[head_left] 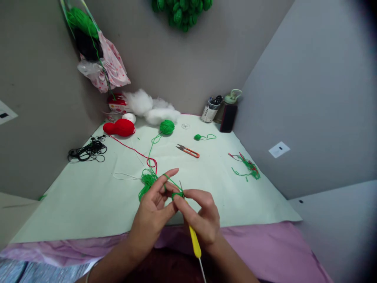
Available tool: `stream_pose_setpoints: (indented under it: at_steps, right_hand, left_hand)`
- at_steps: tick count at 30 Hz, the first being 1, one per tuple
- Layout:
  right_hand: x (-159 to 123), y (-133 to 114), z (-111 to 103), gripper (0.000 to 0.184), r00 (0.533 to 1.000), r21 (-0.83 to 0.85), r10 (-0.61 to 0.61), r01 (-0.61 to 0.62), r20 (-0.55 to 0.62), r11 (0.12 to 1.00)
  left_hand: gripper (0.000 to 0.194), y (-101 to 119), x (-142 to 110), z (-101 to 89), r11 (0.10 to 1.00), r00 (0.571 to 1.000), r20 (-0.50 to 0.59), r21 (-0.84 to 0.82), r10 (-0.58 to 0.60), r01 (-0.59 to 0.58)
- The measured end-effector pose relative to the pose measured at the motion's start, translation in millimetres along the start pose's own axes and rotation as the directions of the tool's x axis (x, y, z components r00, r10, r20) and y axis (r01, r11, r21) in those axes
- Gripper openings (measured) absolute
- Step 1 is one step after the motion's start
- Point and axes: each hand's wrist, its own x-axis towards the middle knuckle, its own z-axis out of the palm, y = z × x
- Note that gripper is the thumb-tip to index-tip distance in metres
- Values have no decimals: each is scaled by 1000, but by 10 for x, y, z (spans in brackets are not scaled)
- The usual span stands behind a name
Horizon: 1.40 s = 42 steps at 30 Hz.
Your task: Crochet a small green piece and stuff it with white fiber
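My left hand [156,206] pinches a small piece of green crochet work [177,194], its index finger raised with green yarn running over it. In my right hand [203,214] is a crochet hook [194,239] with a yellow handle, its metal tip pointing up beside the green piece. Both hands meet over the front of the table. Beside my left hand lies a loose heap of green yarn [147,181], and a strand leads from there back to a green yarn ball [167,127]. My fingers partly hide the stitches.
Orange thread snips [188,151] lie mid-table. Red yarn [120,127], black cord [88,150] and white stuffing [147,107] are at the left and back. A small green piece [197,137], yarn scraps [249,168], a pen cup [209,111], a bottle [231,98] and a phone [228,118] are at the right.
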Motion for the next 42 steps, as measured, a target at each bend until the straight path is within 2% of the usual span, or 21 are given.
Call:
stream_pose_setpoints:
  at_steps: [1, 3, 4, 6, 8, 9, 12, 15, 17, 19, 21, 23, 25, 26, 28, 30, 33, 35, 38, 40, 42]
  right_hand:
    - [-13, 6, 1, 38, 999, 35, 36, -36, -15, 999]
    - [-15, 21, -10, 34, 978, 208, 205, -193, -38, 959]
    - [-4, 30, -17, 31, 948, 326, 316, -287, -38, 901]
    - [33, 52, -22, 27, 865, 553, 502, -419, 0, 721]
    - [72, 75, -11, 24, 814, 672, 578, -459, 55, 582]
    - [84, 85, -4, 22, 810, 687, 582, -465, 77, 558]
    - [68, 99, 6, 22, 820, 623, 568, -481, 71, 616]
    - [-21, 99, -20, 27, 887, 422, 462, -423, 11, 802]
    - [-77, 101, -48, 32, 948, 247, 317, -304, -16, 920]
    - [-95, 112, -75, 33, 960, 207, 276, -262, -45, 943]
    - [-71, 126, -92, 28, 901, 361, 427, -374, -78, 854]
    - [-26, 137, -87, 23, 798, 582, 602, -476, -29, 659]
    - [10, 138, -60, 20, 745, 710, 663, -505, 72, 491]
    - [18, 135, -42, 19, 744, 732, 659, -509, 110, 453]
    - [16, 127, -10, 16, 738, 731, 660, -526, 139, 435]
    - [2, 125, 4, 15, 715, 736, 684, -540, 144, 409]
    - [-3, 135, -10, 17, 671, 779, 717, -546, 188, 307]
    - [6, 141, -35, 20, 662, 790, 719, -548, 209, 274]
    - [14, 129, -82, 23, 698, 738, 691, -565, 190, 369]
    - [7, 101, -115, 22, 755, 645, 634, -569, 165, 510]
    - [-3, 64, -139, 21, 837, 512, 535, -513, 119, 689]
  left_hand:
    - [65, 3, 9, 5, 993, 997, 34, -91, -70, 73]
    - [61, 14, 41, 7, 956, 980, 93, -225, -173, 190]
    - [58, 18, 58, 6, 942, 975, 106, -257, -194, 215]
    - [53, 18, 86, 8, 941, 978, 108, -271, -178, 201]
    - [50, 2, 96, 27, 952, 979, 129, -243, -158, 186]
    - [48, -11, 94, 43, 958, 979, 138, -224, -151, 179]
    - [43, -63, 81, 108, 979, 987, 122, -166, -103, 123]
    - [46, -110, 87, 162, 986, 995, 78, -150, -61, 72]
    - [45, -127, 110, 171, 971, 988, 98, -193, -122, 139]
    - [40, -128, 142, 153, 937, 969, 144, -259, -203, 235]
    - [34, -116, 170, 123, 912, 959, 164, -308, -230, 271]
    - [32, -102, 177, 98, 920, 968, 149, -311, -203, 241]
    - [37, -94, 160, 90, 945, 976, 143, -260, -165, 198]
    - [39, -94, 145, 91, 959, 978, 146, -222, -146, 176]
    - [41, -101, 116, 96, 982, 985, 135, -143, -108, 127]
    - [40, -110, 98, 96, 994, 992, 103, -73, -78, 86]
    - [37, -118, 95, 74, 999, 996, 81, -2, -44, 44]
    - [36, -119, 99, 47, 999, 996, 86, 30, -28, 25]
    - [34, -127, 96, 3, 997, 996, 93, 72, -4, -3]
    - [33, -138, 90, -13, 994, 995, 95, 109, 23, -33]
    - [33, -148, 85, -13, 984, 995, 73, 165, 63, -74]
